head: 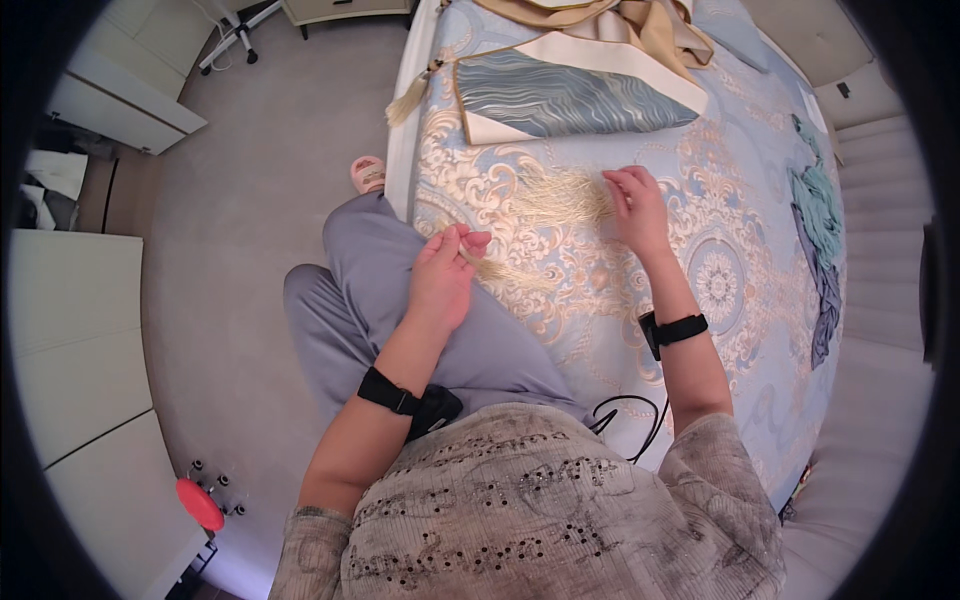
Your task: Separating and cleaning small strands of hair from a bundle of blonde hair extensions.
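Note:
My left hand (448,274) is closed on a small bunch of cream threads (506,271), whose loose ends fan out to the right over the patterned bedspread (592,300). To the right, the fingertips of my right hand (637,206) are at the right end of a wider spread of pale, crinkled threads (562,196) on the bed; whether they pinch any is hard to tell. Beyond lies a blue and white cushion cover or folded cloth (577,90) with gold edging. A cream tassel (409,101) hangs near its left corner, over the bed's edge.
Tan and cream fabric (660,34) is heaped at the far end. Teal cloth (817,214) lies along the bed's right side. A black cable (637,442) loops beside my hip. On the floor at left is a red-topped wheeled stool (200,505), close to white cabinets (82,300).

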Tool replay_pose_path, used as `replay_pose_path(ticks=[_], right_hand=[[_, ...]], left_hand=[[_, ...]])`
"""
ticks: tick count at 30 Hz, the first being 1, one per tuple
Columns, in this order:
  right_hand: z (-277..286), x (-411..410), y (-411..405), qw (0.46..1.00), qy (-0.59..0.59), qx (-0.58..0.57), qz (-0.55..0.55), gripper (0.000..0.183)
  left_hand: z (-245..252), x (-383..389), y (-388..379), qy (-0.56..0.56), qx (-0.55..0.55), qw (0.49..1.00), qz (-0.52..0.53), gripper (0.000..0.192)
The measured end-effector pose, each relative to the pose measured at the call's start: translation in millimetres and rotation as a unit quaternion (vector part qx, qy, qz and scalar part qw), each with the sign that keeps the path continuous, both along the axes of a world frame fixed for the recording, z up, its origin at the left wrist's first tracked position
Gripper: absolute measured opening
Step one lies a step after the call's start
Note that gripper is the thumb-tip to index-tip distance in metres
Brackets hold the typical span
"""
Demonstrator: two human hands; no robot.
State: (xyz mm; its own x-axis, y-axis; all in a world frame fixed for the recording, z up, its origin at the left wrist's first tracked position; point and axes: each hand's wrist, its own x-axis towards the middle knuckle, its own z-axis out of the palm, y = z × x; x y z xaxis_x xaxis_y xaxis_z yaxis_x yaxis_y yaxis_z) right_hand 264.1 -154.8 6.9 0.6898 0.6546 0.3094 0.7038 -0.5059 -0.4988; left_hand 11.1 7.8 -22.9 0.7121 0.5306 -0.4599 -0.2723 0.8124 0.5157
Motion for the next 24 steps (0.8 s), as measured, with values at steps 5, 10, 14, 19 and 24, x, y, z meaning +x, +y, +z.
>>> replay_pose_path(ticks=[5,10,14,19,24], right_hand=[[9,4,-43,0.991,0.090,-0.028,-0.094,0.014],[7,-24,-26,0.991,-0.074,-0.099,0.040,0.035],[-4,-1,-10,0.969,-0.153,-0.153,0.117,0.035],[3,24,-16,0.931,0.017,-0.361,0.057,0.020],[12,28,-83,0.948,0.153,-0.279,0.021,0.024]], left_hand=[[-3,0,1,-0.004,0.000,1.000,0.005,0.020],[-4,2,1,-0.012,0.005,1.000,-0.009,0.019],[2,1,-1,-0.005,0.009,1.000,-0.016,0.017],[-1,-1,1,-0.007,0.005,1.000,-0.007,0.018],[1,1,-1,-0.002,0.006,1.000,-0.012,0.018]])
